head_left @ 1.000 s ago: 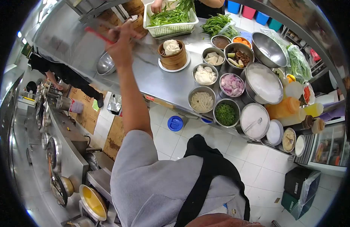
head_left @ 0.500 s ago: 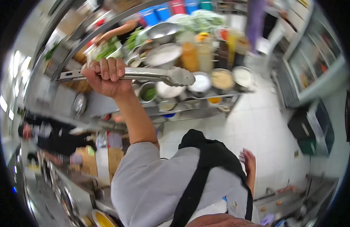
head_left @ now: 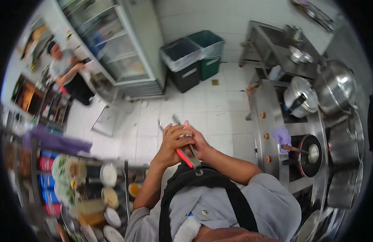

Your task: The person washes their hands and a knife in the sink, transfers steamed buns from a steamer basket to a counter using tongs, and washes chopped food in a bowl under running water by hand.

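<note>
My left hand [head_left: 173, 144] is wrapped round metal tongs with a red grip [head_left: 184, 158], in front of my chest. The two jaw ends of the tongs point away from me, apart from each other, and the hinge end lies near my black apron. My right hand [head_left: 198, 142] is closed against the other side of the tongs, close beside my left fingers, which partly hide where it grips.
A stove [head_left: 281, 121] on the right holds a pot [head_left: 300, 97] and a black pan [head_left: 315, 165] with a ladle [head_left: 291, 149]. Lidded bins [head_left: 181, 70] stand ahead. Bottles and bowls [head_left: 110, 197] sit on a counter at lower left. A person [head_left: 67, 72] stands at far left.
The view has swung right, from the food counter to the stove and bins. My left hand has brought the tongs down to my chest, and my right hand has come up to them.
</note>
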Demonstrator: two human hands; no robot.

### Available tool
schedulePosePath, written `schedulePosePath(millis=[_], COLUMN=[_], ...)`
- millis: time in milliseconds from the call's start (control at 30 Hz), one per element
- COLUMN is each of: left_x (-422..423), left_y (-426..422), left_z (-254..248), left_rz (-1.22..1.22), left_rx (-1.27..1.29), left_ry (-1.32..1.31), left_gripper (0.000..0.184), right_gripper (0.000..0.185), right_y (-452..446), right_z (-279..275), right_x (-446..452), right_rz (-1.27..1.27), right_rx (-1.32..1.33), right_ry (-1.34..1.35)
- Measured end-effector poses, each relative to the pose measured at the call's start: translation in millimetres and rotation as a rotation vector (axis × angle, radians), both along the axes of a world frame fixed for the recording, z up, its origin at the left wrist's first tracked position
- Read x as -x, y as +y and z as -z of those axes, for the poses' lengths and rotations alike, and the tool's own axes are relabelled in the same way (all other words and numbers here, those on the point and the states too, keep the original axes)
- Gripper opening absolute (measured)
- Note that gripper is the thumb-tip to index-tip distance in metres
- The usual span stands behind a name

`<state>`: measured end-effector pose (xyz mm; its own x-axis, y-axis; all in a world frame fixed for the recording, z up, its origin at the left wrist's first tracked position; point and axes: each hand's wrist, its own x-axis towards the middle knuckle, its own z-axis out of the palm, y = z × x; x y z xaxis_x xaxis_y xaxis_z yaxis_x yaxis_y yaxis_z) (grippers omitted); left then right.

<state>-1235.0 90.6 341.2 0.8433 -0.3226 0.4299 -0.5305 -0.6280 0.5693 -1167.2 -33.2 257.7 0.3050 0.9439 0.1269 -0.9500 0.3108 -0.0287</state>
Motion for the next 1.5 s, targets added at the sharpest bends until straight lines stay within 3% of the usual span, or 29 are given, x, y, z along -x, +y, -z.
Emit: schedulePosePath(millis=[33, 133, 233, 400, 567, 600, 733, 867, 900, 1000, 1100, 1200, 1233, 1333, 1400, 1500], left_x=[-24.2, -95.4, -161.1, -261.7, -378.6, -402.1, -476.5, -538.4, -558.5, -594.4, -652.6, -742.1, -765.8, -848.2, -898.4, -969.9], left_y=[-4.8, -22.0, -46.4, -99.6, -163.5, -175.9, -198.2, -205.6, -204.2, -224.6, -249.1, -261.7, -272.8, -310.4, -351.9, -423.9], left_z=[2.3, -6.1, -26.3, -50.9, -20.1, -12.6, 5.5, 18.2, 28.9, 26.4, 38.9, 49.8, 36.5, -10.7, -64.1, -134.6], left_rz=[0.049, 0.179, 0.373, 0.637, 0.800, 0.819, 0.681, 0.397, 0.432, 0.586, 0.515, 0.579, 0.594, 0.704, 0.789, 0.882], left_rx=[-0.056, -0.123, -0.148, -0.291, -0.378, -0.397, -0.170, 0.224, 0.449, 0.557, 0.616, 0.627, 0.716, 0.644, 0.644, 0.682], left_ry=[0.024, -0.079, -0.077, -0.101, -0.148, -0.004, 0.148, 0.434, 0.942, 1.312, 1.125, 1.095, 1.111, 0.979, 0.864, 0.813], left_gripper=[0.033, 0.035, 0.037, 0.038, 0.068, 0.071, 0.062, 0.054, 0.058, 0.054, 0.036, 0.034, 0.033, 0.035, 0.033, 0.020], right_gripper=[0.061, 0.059, 0.062, 0.067, 0.067, 0.067, 0.061, 0.066, 0.067, 0.072, 0.073, 0.080, 0.085, 0.101, 0.110, 0.092], right_y=[-10.2, -43.1, -71.9, -130.7, -194.2, -204.4, -235.3, -263.9, -269.1, -273.4, -274.4, -288.7, -299.9, -329.1, -353.7, -373.6], right_z=[6.1, -43.6, -59.2, -65.9, -31.0, -25.1, 0.0, -30.7, -40.3, -53.1, -53.7, -63.2, -77.8, -120.4, -145.3, -141.4], right_x=[-23.3, -81.1, -130.0, -205.2, -285.4, -300.2, -391.3, -474.5, -493.8, -554.0, -613.6, -677.0, -698.9, -732.4, -729.8, -711.3], right_rz=[0.116, 0.436, 0.706, 0.849, 0.941, 0.950, 1.080, 1.356, 1.423, 1.542, 1.553, 1.666, 1.732, 1.854, 1.672, 1.514], right_rx=[0.011, 0.358, 0.341, 0.122, 0.116, 0.121, 0.402, 0.548, 0.645, 0.841, 0.928, 0.940, 0.933, 0.945, 1.248, 1.455], right_ry=[-0.028, 0.062, 0.037, -0.215, -0.115, -0.099, -0.003, -0.032, -0.104, -0.269, -0.366, -0.483, -0.632, -1.062, -1.105, -0.859])
